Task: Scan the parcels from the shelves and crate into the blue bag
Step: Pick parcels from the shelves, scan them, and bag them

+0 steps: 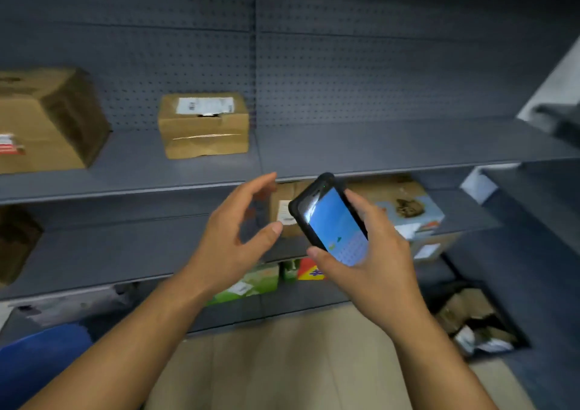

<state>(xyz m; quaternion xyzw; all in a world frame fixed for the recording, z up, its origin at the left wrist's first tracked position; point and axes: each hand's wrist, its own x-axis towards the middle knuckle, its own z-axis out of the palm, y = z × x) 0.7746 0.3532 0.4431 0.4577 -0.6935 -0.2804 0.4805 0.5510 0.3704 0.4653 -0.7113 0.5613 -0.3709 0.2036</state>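
Note:
My right hand (373,252) grips a black handheld scanner (329,221) whose blue screen faces me. My left hand (232,234) hovers just left of it, fingers spread and loosely curved, holding nothing. Behind both hands a small brown parcel (284,208) with a white label stands on the middle shelf. A taped cardboard parcel (204,125) with a white label sits on the upper shelf (376,149), and a larger brown box (47,120) is at its left end. The blue bag (40,362) lies at the lower left. A dark crate (470,318) with crumpled parcels stands at the lower right.
A blue printed box (408,208) sits on the middle shelf right of the scanner. Green and colourful cartons (251,284) stand on the lowest shelf. A dark brown box (15,243) shows at the left edge. Beige floor (282,362) lies below my arms.

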